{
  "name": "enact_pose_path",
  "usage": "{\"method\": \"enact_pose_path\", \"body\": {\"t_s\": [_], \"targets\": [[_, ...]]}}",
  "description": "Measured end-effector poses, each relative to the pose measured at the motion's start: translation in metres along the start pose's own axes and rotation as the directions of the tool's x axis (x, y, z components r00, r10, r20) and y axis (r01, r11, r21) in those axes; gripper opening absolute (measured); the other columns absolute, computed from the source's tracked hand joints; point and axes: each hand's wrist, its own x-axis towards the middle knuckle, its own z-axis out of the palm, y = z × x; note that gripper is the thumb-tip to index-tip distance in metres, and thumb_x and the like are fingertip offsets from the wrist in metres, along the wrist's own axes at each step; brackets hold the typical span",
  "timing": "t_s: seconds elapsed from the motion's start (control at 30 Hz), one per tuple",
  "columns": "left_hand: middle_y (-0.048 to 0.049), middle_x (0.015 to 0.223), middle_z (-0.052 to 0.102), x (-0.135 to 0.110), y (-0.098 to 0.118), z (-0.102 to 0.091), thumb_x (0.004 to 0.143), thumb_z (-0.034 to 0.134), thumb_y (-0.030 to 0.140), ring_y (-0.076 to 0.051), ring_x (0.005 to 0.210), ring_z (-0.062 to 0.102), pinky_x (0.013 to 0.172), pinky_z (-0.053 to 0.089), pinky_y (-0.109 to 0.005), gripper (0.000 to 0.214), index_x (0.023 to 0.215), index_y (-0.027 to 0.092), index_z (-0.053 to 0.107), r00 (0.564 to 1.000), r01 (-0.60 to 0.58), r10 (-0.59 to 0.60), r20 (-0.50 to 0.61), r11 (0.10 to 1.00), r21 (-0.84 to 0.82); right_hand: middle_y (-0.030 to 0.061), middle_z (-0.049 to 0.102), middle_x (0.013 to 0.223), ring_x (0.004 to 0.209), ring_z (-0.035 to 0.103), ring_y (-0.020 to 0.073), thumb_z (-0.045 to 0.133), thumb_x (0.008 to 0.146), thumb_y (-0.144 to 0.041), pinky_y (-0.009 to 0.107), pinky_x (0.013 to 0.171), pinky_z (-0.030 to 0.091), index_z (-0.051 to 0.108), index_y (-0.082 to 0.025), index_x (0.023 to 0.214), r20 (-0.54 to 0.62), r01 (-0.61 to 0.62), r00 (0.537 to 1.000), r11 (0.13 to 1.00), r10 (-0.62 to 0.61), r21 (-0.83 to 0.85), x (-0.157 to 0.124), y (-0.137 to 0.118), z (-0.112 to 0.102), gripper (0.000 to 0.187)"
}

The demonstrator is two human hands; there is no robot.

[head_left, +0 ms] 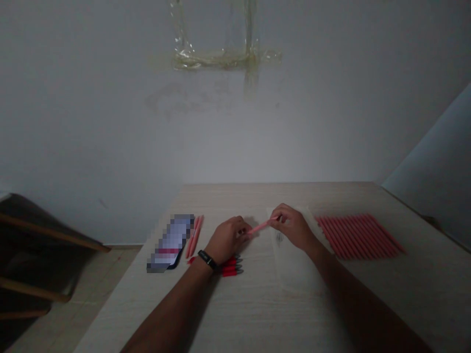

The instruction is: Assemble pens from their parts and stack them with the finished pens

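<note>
Left of the hands lies a pixelated phone (170,242), with two loose pink pen barrels (194,236) just beside it. The left hand (228,239), wearing a black wristband (208,260), grasps one end of a pink pen barrel (262,226) above the table (253,314), and the right hand (290,226) pinches the other end. The left wrist is just above the red pen parts (231,266) and could knock them apart. If either grip slips, the round barrel could roll. Under the right hand lies a flat clear plastic bag (290,255); its contents are hard to tell. Further right, many pink barrels (356,236) lie side by side, and a bump could disturb this row.

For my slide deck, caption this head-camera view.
Left hand and right hand hold a pink pen near pink pens.
</note>
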Motion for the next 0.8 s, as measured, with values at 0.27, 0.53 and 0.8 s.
{"method": "enact_pose_path", "body": {"t_s": [0.27,0.53,0.8], "targets": [[-0.0048,0.078,0.069,0.003,0.001,0.006,0.085,0.071,0.039,-0.016,0.069,0.060,0.064,0.043,-0.026,0.024,0.089,0.015,0.071,0.973,0.112,-0.204,-0.111,0.830,-0.547,0.0034,0.064,0.092,0.083,0.060,0.0161,0.065,0.093,-0.034,0.029,0.072,0.046,0.069,-0.022,0.109,0.039,0.055,0.997,0.993,-0.059,0.104,-0.005,-0.008,0.006,0.020],[-0.0065,0.084,0.072,0.005,-0.001,0.012,0.081,0.076,0.035,-0.016,0.076,0.063,0.072,0.049,-0.027,0.023,0.091,0.014,0.072,0.917,0.072,-0.362,-0.169,0.566,-0.821,0.0053,0.064,0.099,0.086,0.060,0.0167,0.063,0.095,-0.037,0.031,0.077,0.049,0.064,-0.030,0.131,0.173,0.127,0.975,0.989,-0.139,0.080,-0.009,-0.010,0.005,0.037],[-0.0055,0.086,0.072,0.004,-0.006,0.024,0.082,0.076,0.033,-0.016,0.080,0.064,0.076,0.048,-0.027,0.021,0.092,0.015,0.071,0.908,0.067,-0.398,-0.134,0.452,-0.890,0.0062,0.065,0.104,0.085,0.059,0.0155,0.062,0.096,-0.037,0.030,0.075,0.051,0.055,-0.029,0.142,0.238,0.128,0.959,0.983,-0.157,0.132,-0.012,-0.010,0.012,0.047]]}}
